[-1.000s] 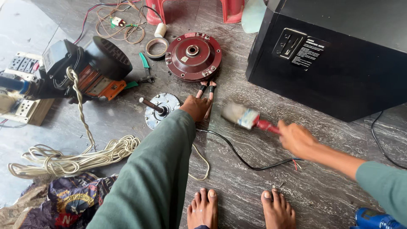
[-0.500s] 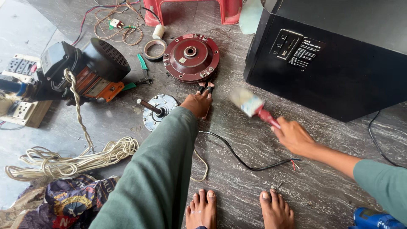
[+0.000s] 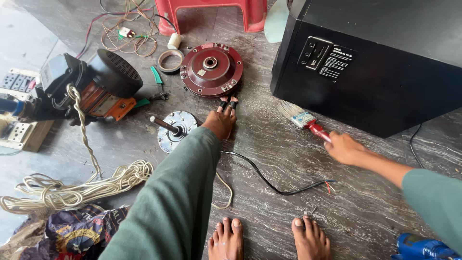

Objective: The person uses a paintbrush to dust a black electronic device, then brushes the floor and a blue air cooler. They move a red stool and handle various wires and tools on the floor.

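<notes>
My left hand (image 3: pixel 220 123) rests at the centre of the frame, fingers together and pressed flat on the floor, touching the rim of the dark red motor cover (image 3: pixel 211 70) just above it. A silver plate with a shaft (image 3: pixel 174 129) lies just left of that hand. My right hand (image 3: pixel 344 148), at centre right, is clamped on the red handle of a paintbrush (image 3: pixel 302 118), whose bristles point up-left beside the black box (image 3: pixel 385 67). A black cable (image 3: pixel 269 180) lies between my arms.

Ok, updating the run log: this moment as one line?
left hand: fingertips on floor by red motor cover | right hand: holds paintbrush, bristles near black cabinet
</notes>
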`<control>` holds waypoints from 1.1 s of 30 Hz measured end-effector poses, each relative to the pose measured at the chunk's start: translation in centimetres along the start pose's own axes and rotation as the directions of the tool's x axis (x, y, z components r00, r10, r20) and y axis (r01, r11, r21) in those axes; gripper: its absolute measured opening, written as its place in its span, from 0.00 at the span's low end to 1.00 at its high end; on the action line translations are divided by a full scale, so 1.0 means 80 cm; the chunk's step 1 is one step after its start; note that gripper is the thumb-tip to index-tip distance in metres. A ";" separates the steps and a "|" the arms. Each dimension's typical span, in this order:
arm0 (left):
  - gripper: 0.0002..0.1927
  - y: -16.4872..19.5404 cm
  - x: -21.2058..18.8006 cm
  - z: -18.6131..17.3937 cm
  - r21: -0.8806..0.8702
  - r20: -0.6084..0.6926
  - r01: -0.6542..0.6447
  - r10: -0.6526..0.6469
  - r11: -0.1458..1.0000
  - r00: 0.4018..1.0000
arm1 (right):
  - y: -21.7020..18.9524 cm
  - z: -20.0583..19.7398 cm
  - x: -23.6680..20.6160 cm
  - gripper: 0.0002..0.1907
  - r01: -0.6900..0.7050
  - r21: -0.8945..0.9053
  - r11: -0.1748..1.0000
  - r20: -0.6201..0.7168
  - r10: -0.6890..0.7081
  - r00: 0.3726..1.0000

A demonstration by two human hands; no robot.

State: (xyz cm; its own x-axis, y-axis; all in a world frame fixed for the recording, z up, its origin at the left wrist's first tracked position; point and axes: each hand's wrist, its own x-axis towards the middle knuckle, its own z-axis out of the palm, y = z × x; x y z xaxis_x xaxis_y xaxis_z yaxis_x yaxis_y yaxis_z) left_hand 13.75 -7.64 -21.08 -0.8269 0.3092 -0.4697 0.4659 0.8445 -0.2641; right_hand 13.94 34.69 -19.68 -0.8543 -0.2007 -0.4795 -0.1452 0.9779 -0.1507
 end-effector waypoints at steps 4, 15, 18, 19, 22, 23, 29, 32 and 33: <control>0.38 0.004 0.005 -0.008 0.059 0.062 -0.056 0.052 0.997 0.997 | -0.006 -0.039 -0.020 0.21 0.094 -0.058 0.994 -0.183 -0.103 0.978; 0.42 0.017 -0.004 -0.038 0.021 0.154 0.043 -0.045 0.999 0.987 | -0.020 -0.024 -0.020 0.25 0.080 -0.302 0.950 -0.153 -0.131 0.979; 0.42 0.014 -0.006 -0.041 0.034 0.170 0.035 -0.040 0.999 0.985 | -0.022 -0.012 -0.014 0.22 -0.009 -0.200 0.980 -0.086 -0.008 0.996; 0.42 0.014 -0.006 -0.041 0.021 0.174 0.037 -0.041 0.999 0.984 | -0.023 -0.015 -0.016 0.22 -0.007 -0.162 0.987 -0.065 -0.003 0.998; 0.39 0.012 -0.004 -0.036 0.032 0.152 0.026 -0.031 0.999 0.988 | -0.024 -0.038 -0.033 0.22 0.012 -0.079 0.997 -0.076 -0.018 0.997; 0.37 0.013 -0.004 -0.034 0.040 0.139 0.022 -0.027 0.999 0.990 | -0.020 -0.046 -0.042 0.21 0.040 -0.082 0.996 -0.119 -0.050 0.992; 0.36 0.011 -0.004 -0.029 0.035 0.087 -0.038 0.034 0.999 0.996 | 0.023 -0.008 -0.087 0.18 0.147 0.167 0.975 -0.431 -0.062 0.900; 0.38 0.011 -0.004 -0.030 0.022 0.144 -0.011 0.008 1.000 0.990 | 0.041 0.025 -0.085 0.18 -0.053 0.073 0.996 -0.126 0.062 0.990; 0.38 0.011 -0.004 -0.030 0.032 0.138 -0.009 0.005 0.999 0.990 | 0.043 0.028 -0.082 0.18 -0.087 0.033 0.996 0.021 0.087 0.996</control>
State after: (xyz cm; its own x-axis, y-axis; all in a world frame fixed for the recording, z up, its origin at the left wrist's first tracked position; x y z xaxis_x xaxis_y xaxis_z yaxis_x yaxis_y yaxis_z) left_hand 13.66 -5.94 -19.13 -0.7730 0.2499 -0.5831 0.4836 0.8270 -0.2867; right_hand 20.14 39.20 -18.98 -0.8531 -0.1164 -0.5087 -0.0535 0.9892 -0.1367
